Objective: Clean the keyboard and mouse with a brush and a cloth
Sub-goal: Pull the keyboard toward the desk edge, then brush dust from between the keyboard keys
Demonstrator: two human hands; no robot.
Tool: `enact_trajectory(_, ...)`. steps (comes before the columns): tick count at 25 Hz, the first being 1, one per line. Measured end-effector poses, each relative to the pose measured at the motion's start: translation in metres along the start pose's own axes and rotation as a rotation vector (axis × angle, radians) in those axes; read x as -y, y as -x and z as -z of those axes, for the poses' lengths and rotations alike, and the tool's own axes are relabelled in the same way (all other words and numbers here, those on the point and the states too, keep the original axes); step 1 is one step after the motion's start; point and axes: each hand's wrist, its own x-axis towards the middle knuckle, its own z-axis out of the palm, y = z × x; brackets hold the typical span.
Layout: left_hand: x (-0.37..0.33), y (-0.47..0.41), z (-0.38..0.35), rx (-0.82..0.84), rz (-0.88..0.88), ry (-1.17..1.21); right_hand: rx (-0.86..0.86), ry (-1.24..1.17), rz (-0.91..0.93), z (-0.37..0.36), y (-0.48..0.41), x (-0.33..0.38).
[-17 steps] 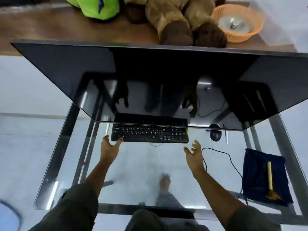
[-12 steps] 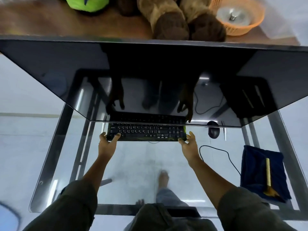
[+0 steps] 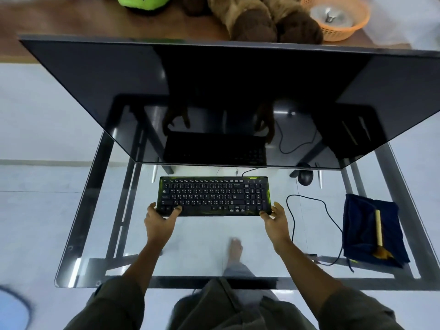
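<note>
1. I am gripping the keyboard [image 3: 214,196] at its two near corners: my left hand [image 3: 160,219] is clamped on the near-left corner with the thumb lying over the keys, and my right hand [image 3: 274,217] is clamped on the near-right corner.
2. The keyboard is sitting on the glass desk [image 3: 100,210], in front of the big dark monitor [image 3: 214,91] and well clear of its lower edge.
3. The mouse [image 3: 305,177] is waiting off to my right, close under the monitor's edge, with its cable looping across the glass.
4. The brush [image 3: 379,231] is lying on the dark blue cloth [image 3: 362,225] at the far right of the desk, well apart from both my hands.
5. As I judge it, I am only getting started: I am positioning the keyboard, no brushing or wiping is under way, and both tools look untouched. Brushing the keys, wiping them, and then doing the mouse all seem to be left.
6. The key legends are showing as white marks, but they are too small for me to read; I am making out no brand name anywhere.
</note>
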Motion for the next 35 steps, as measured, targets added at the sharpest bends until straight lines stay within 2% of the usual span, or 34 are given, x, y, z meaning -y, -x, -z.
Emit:
enact_trajectory(10, 0.066, 0.062, 0.036, 0.062, -0.009, -0.094, -0.078, 0.001, 0.015, 0.0, 0.081, -0.062)
enact_trajectory(13, 0.059, 0.076, 0.04, 0.044, 0.003, -0.245, -0.074, -0.039, 0.011, 0.002, 0.092, -0.063)
enact_trajectory(16, 0.031, 0.089, 0.03, 0.001, -0.177, -0.372, -0.086, -0.06, 0.034, 0.01, 0.093, -0.058)
enact_trajectory(18, 0.003, 0.096, 0.009, 0.069, -0.342, -0.396, -0.108, -0.073, 0.073, 0.025, 0.088, -0.051)
enact_trajectory(22, -0.056, 0.118, -0.062, 0.304, -0.637, -0.421, -0.165, -0.058, 0.174, 0.07, 0.069, -0.031)
enact_trajectory(28, -0.135, 0.173, -0.236, 0.555, -0.943, -0.497, -0.38, 0.051, 0.224, 0.191, 0.004, -0.02)
enact_trajectory(32, -0.17, 0.202, -0.337, 0.624, -1.138, -0.581, -0.49, 0.165, 0.141, 0.261, -0.042, -0.029)
enact_trajectory(35, -0.181, 0.218, -0.394, 0.705, -1.269, -0.801, -0.491, 0.25, 0.073, 0.299, -0.074, -0.046)
